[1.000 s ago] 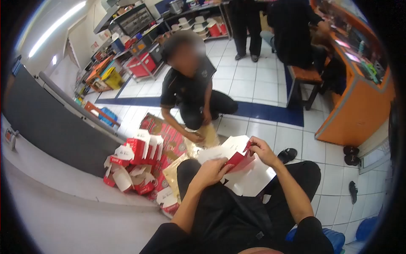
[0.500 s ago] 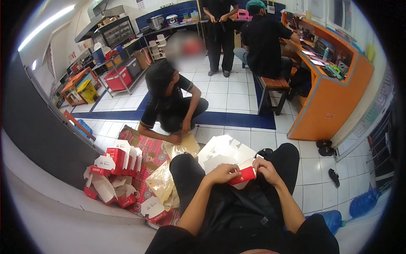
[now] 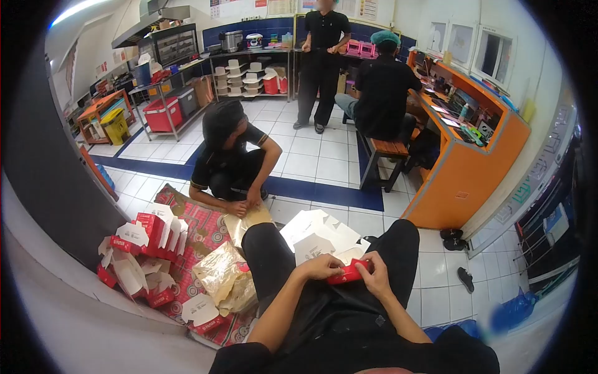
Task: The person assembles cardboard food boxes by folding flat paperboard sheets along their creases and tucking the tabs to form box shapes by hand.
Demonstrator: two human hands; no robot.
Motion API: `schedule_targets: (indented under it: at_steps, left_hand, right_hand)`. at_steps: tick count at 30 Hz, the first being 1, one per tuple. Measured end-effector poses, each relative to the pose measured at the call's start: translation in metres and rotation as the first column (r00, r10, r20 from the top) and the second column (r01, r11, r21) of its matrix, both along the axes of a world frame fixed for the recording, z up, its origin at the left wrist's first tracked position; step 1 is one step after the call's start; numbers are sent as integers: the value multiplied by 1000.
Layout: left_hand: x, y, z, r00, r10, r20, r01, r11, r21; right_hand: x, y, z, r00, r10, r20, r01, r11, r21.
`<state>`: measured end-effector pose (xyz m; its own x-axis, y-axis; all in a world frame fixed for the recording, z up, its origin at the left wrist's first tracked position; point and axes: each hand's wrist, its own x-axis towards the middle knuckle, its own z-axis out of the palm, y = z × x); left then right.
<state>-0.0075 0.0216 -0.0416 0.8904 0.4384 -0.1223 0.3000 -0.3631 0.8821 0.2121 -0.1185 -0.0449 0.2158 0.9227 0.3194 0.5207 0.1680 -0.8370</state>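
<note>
Above my lap, both hands grip a small red and white cardboard food box (image 3: 344,275). My left hand (image 3: 321,267) pinches its left end, fingers closed on the board. At the other end my right hand (image 3: 375,276) is closed on a red side panel, thumb and fingers at its edge. The white inside of the box faces up between them. Just beyond my hands, between my knees, lie white cardboard blanks (image 3: 319,232), partly hidden by the box and my left hand.
Left of my leg, a red patterned mat (image 3: 198,235) bears a heap of folded red and white boxes (image 3: 134,274) and crumpled clear plastic (image 3: 219,269). A co-worker (image 3: 225,153) squats ahead, hands on plastic. Beyond are two people, a bench (image 3: 387,148) and an orange counter (image 3: 458,177).
The box has turned between my hands and its red side now faces me more. My right fingers have shifted along its edge. The camera view has tilted up and turned right.
</note>
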Motion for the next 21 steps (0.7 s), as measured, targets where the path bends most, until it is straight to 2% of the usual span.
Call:
schedule_targets:
  at_steps: [1,3,5,8,11,16,21]
  left_hand:
    - [0,1,-4,1000,4,-6,-4,1000,0]
    - [-1,1,-9,1000,5,23,-6,999,33]
    - [-3,3,-9,1000,-12,10,11,999,32]
    - [-3,1,-6,999,-41,-3,41,999,20]
    - [0,2,-9,998,-55,-5,55,998,22]
    - [0,-1,-8,996,-85,-8,85,996,35]
    - [0,-4,5,990,-135,-45,130,987,-92]
  right_hand:
    - [-3,1,-5,995,-95,-42,97,995,31]
    - [-7,2,-8,993,-96,-73,102,992,71]
    - [-4,-2,-4,999,14,-45,-16,999,-30]
    - [2,-3,10,995,101,-22,-103,986,-130]
    - [4,-3,21,985,166,-35,-170,972,-164]
    - [9,-3,23,980,196,-46,-201,948,-246]
    - [10,-5,23,966,257,-39,-258,931,-260]
